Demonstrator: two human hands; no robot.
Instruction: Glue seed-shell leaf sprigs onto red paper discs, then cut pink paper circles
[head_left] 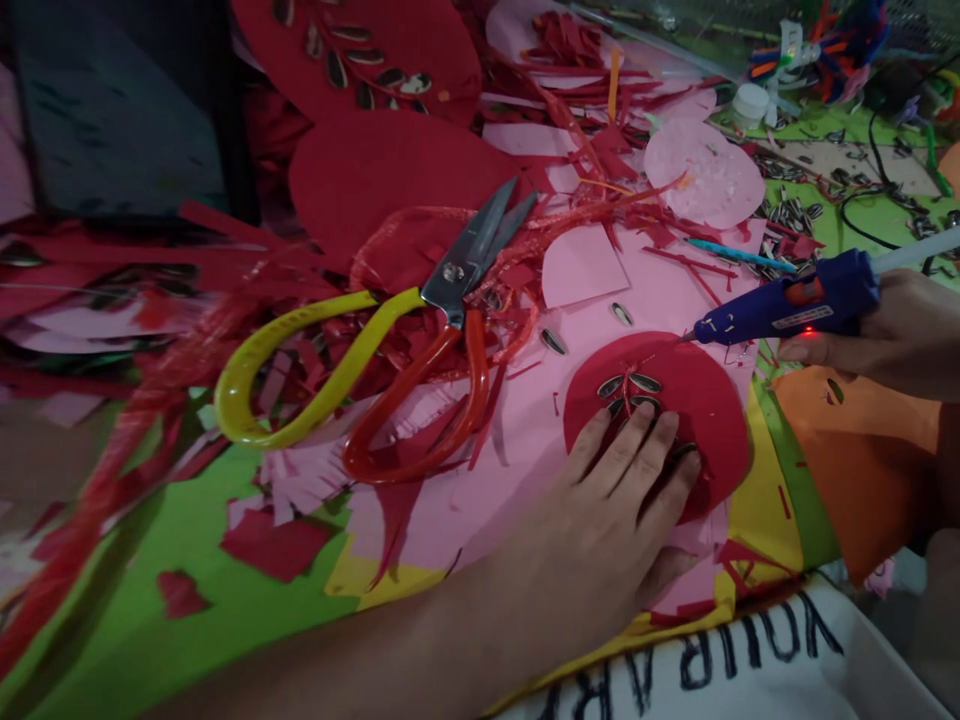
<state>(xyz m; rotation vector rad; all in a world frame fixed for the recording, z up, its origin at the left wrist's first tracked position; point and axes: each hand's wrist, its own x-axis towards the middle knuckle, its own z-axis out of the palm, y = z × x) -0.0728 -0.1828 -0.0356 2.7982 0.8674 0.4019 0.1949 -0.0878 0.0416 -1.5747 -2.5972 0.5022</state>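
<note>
My left hand (607, 530) lies with its fingers spread on a red paper circle (712, 420), over part of a sprig of striped seeds (626, 385). From the right, my right hand (900, 335) grips a blue glue gun (795, 300) with a clear stick in its back and a small red light. The gun's nozzle is at the circle's upper edge. Two loose seeds, one of them a striped seed (553, 342), rest on the pink paper (502, 480) beside the circle.
Large scissors (450, 290) with yellow and red handles lie partly open at left centre. Behind them are red paper shapes (390, 170). A pink circle (705, 172), a blue stick (739, 255) and a black cord (851, 205) lie beyond. Orange paper (862, 450) is at right.
</note>
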